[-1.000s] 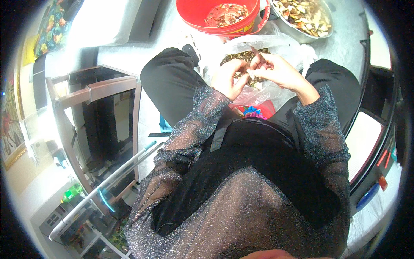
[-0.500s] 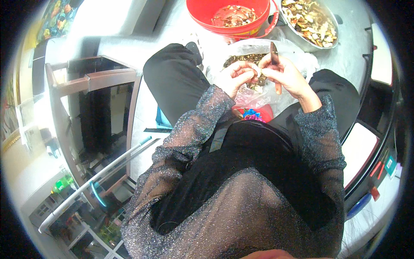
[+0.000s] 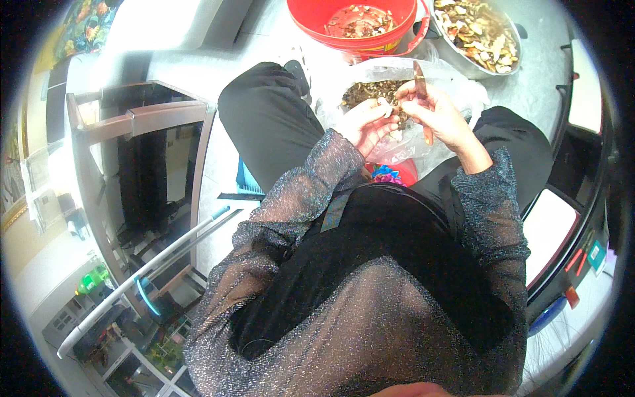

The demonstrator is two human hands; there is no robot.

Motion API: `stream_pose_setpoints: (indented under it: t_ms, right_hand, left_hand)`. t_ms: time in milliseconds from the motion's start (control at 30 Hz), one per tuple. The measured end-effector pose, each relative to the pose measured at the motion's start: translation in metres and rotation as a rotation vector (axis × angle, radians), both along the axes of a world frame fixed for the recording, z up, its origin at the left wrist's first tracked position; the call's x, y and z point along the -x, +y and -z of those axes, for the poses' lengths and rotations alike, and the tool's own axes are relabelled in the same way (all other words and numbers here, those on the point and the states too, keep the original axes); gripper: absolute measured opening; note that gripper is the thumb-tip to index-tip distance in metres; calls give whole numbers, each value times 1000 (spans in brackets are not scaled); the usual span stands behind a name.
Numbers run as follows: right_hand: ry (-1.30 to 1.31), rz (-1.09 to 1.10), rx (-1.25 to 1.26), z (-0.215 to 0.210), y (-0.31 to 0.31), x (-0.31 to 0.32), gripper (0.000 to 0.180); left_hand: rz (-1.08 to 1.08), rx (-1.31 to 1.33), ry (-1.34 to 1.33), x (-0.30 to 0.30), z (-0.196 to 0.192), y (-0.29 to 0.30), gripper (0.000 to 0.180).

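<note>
My left hand [image 3: 368,127] pinches a small pale piece [image 3: 384,106], perhaps mushroom, between thumb and fingertips. Close against it on the right, my right hand [image 3: 442,120] is closed on a small knife [image 3: 419,78] with its blade pointing up and away. The right thumb and fingertips meet close to the piece; whether they touch it I cannot tell. Both hands are above an open clear plastic bag [image 3: 456,74] between my knees. Brown and pale scraps [image 3: 364,94] lie in the bag.
Beyond the bag stands a red bucket [image 3: 311,30] with wet scraps at its bottom. A metal pot [image 3: 518,56] at the far right holds many pale cut pieces. A wooden chair [image 3: 142,119] stands on the left, with a long white pole [image 3: 142,281] near it.
My left hand has turned and opened its lower fingers, drawing slightly away from the right hand, with the pale piece now at its fingertips. The right hand and knife have barely moved.
</note>
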State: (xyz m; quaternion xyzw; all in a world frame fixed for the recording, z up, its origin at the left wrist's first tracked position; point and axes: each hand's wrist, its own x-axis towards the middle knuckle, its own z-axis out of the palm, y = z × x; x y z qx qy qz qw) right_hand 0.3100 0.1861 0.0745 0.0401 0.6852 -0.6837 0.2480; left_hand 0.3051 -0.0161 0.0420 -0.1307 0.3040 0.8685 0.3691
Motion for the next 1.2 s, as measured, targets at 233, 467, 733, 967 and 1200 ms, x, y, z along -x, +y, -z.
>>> stream_pose_setpoints:
  t_ms: [233,467,733,967,1200]
  right_hand:
    - [273,13,-168,22,-7,-1,30]
    - [391,-10,-238,25,-9,-5,28]
    - [520,-44,-306,22,-10,-5,27]
    - [521,17,-258,18,-13,-6,23]
    - [526,0,-228,5,-13,-6,13]
  left_hand:
    - [-17,-191,-232,2,6,-4,22]
    - [9,-269,-284,1,10,-6,22]
    - [-7,-301,-262,2,17,-5,23]
    - [-16,-276,-288,0,18,-7,22]
    - [-43,-215,-205,1,24,-4,21]
